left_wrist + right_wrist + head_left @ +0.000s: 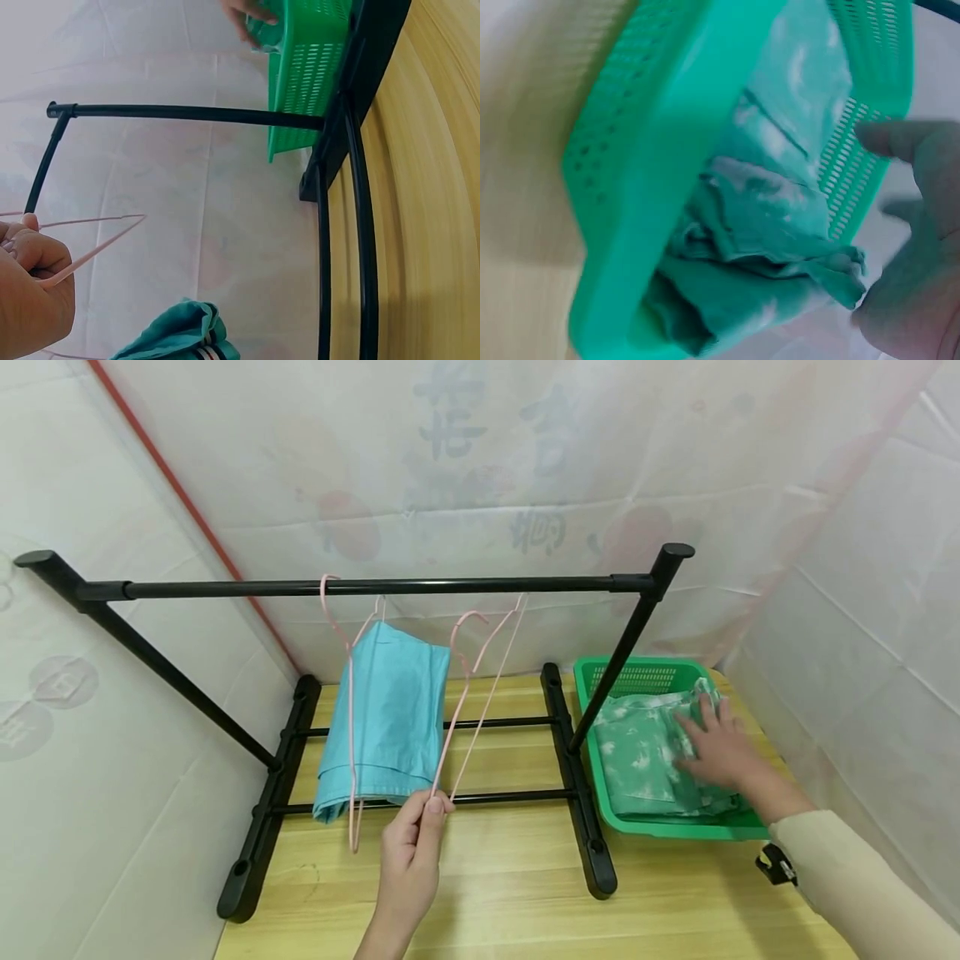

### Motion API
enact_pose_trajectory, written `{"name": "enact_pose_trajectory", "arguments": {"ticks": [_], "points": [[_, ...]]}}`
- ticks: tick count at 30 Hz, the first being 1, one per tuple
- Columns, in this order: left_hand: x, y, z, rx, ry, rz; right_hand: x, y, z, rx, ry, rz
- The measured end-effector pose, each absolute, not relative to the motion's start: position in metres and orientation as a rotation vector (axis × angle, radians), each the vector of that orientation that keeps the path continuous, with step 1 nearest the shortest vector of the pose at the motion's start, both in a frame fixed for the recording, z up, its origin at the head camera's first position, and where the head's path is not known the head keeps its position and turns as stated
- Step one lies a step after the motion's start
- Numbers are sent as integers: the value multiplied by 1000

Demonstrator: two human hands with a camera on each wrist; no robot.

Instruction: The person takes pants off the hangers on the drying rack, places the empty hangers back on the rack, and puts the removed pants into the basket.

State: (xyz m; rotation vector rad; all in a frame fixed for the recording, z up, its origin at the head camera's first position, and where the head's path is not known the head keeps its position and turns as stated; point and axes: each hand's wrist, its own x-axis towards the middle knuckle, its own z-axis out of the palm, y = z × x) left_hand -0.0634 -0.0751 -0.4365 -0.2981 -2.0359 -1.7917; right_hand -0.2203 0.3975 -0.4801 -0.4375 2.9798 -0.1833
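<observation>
My left hand (412, 843) pinches one end of a pink wire hanger (454, 724) between thumb and fingers. That hanger is bare and tilted, its hook up near the black bar. To its left, a folded blue garment (390, 718) drapes over another pink hanger (350, 718) hooked on the bar. Over at the right, my right hand (720, 747) is spread over a folded green garment (645, 752) with white patches, in a green basket (675, 828). In the right wrist view, the fingers (900, 139) are extended beside the garment's bunched edge.
The black clothes rack (465, 586) stands on a wood-grain table (495, 893), its right foot (577, 810) just left of the basket. White printed sheeting (480, 468) encloses the back and sides. A small black clip-like object (776, 864) is by the right sleeve.
</observation>
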Motion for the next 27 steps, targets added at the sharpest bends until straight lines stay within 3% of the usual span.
{"name": "enact_pose_trajectory", "arguments": {"ticks": [8, 27], "points": [[-64, -75, -439, -305, -2027, -1814, -205, 391, -499, -584, 2930, 276], [-65, -74, -447, -316, -2030, -1787, -203, 385, -526, -425, 2741, 155]]}}
